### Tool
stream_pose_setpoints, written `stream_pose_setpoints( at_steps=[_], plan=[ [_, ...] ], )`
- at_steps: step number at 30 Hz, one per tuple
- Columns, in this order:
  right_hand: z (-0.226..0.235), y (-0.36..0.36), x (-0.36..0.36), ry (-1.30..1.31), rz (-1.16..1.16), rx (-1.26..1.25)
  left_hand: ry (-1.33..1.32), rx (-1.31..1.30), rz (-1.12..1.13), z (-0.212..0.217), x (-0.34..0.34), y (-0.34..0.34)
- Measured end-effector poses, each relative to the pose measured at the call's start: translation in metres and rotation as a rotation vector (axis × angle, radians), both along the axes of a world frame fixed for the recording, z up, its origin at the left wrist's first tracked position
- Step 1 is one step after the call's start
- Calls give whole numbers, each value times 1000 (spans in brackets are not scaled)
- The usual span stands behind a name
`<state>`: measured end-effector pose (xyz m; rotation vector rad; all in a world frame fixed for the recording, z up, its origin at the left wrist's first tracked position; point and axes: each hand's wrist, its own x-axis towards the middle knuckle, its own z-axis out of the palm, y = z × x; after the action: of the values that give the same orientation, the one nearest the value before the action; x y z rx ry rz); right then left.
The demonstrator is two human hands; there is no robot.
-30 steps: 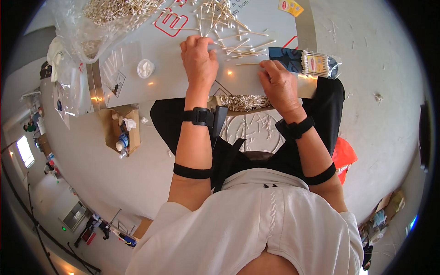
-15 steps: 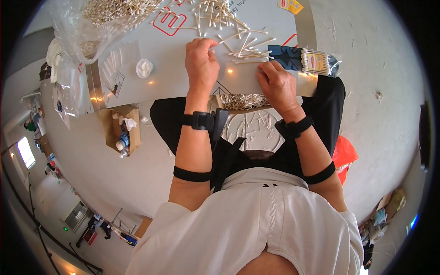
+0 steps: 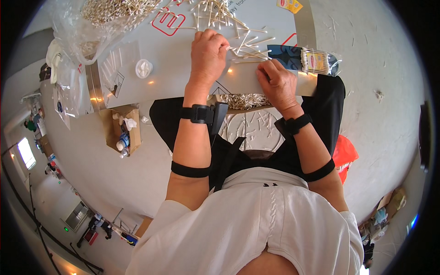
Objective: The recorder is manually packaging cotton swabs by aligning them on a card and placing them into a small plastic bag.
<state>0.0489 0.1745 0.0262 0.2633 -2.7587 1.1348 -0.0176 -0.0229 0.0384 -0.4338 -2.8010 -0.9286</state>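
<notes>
Loose cotton swabs [image 3: 250, 46] lie scattered on the grey-white board ahead of me, with a bigger heap [image 3: 214, 14] beyond them. My left hand [image 3: 208, 55] is closed in a pinch at the left side of the loose swabs, and a white swab tip shows at its fingertips. Over the board's near edge, my right hand [image 3: 277, 82] has its fingers curled and pressed together just below the swab ends; whatever it holds is hidden. To its right, a dark blue card [image 3: 285, 57] lies beside a clear pack of cotton swabs [image 3: 316, 62] with a yellow label.
A clear plastic bag [image 3: 117, 13] full of swabs stands at the far left, near a small round white tub [image 3: 144, 68]. Yellow labels [image 3: 289, 5] lie at the far edge. Below the board are a box of swabs [image 3: 243, 101] and a cardboard box [image 3: 120, 130] with bottles.
My left hand has moved a little right and away from me, into the edge of the loose swabs, and some swabs there have shifted. My right hand has barely moved.
</notes>
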Motion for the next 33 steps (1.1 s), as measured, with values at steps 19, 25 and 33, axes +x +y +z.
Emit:
stream_pose_setpoints(
  at_steps=[19,25,33],
  plan=[
    [-4,-1,1,36,-16,1,-12,-31,59,-4,9,2],
    [-4,0,1,41,-10,-1,-7,-39,127,12,3,-1],
    [-4,0,0,43,-13,-1,-380,96,207,50,30,-30]
  ],
)
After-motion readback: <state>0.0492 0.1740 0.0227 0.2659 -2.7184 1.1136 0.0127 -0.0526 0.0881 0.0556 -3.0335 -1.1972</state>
